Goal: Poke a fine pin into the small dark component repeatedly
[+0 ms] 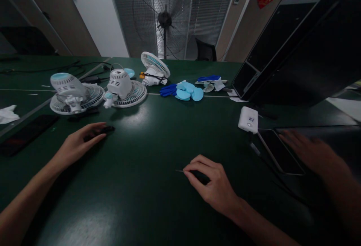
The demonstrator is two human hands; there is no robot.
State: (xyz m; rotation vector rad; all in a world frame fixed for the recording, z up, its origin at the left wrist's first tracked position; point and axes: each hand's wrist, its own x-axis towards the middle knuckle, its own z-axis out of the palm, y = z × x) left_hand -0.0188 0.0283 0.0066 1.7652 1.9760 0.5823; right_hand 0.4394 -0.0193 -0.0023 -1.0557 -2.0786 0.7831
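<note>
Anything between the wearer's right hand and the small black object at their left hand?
Nothing visible. Between the right hand, pinching a thin piece, and the small black object at the left hand, only green tabletop shows. The light-blue fan blade lies farther back; the other person's hand is off to the right.

At twelve o'clock we see grey slatted blinds (208, 14) behind a tall standing fan (165, 19); between ten and eleven, a white wall (90, 12); at one, a black chair (205, 50). Our dark green table (158, 137) reflects light dimly.
</note>
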